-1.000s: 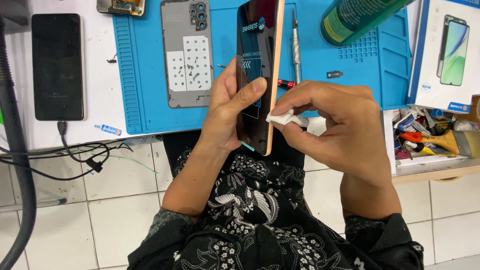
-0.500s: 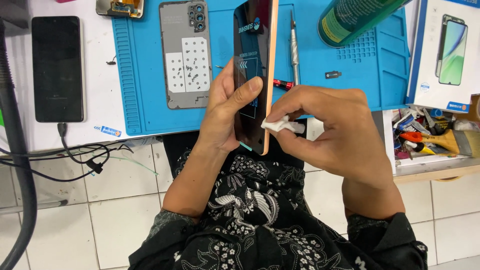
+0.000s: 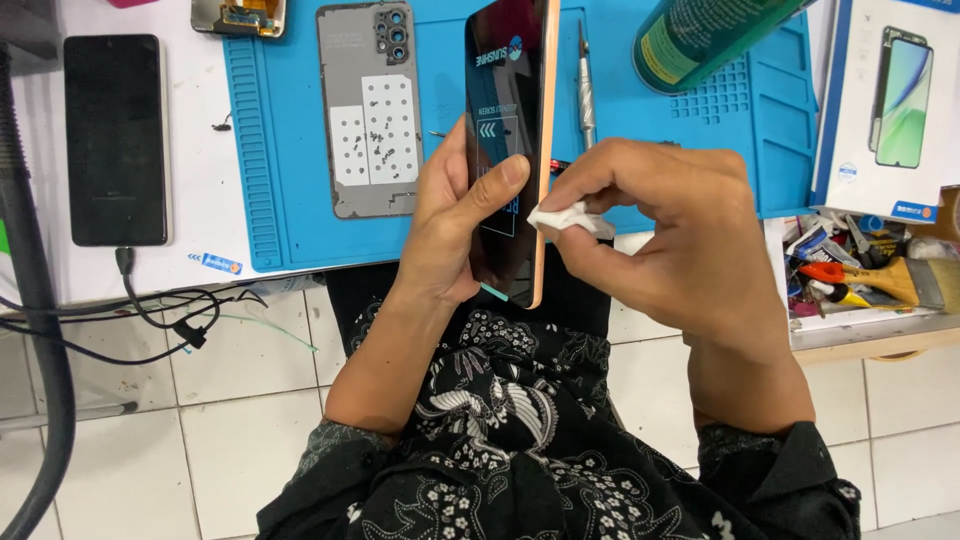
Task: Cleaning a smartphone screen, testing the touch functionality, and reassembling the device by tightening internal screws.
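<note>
The right hand (image 3: 665, 235) pinches a crumpled white wipe (image 3: 568, 218) against the orange edge of a glossy dark phone screen (image 3: 505, 150), higher along that edge than a second ago. The left hand (image 3: 465, 215) grips the screen upright above the lap. Behind lies a ribbed blue mat (image 3: 290, 150) carrying a grey back cover (image 3: 368, 110); a side tray (image 3: 860, 325) holds a brush and tools.
</note>
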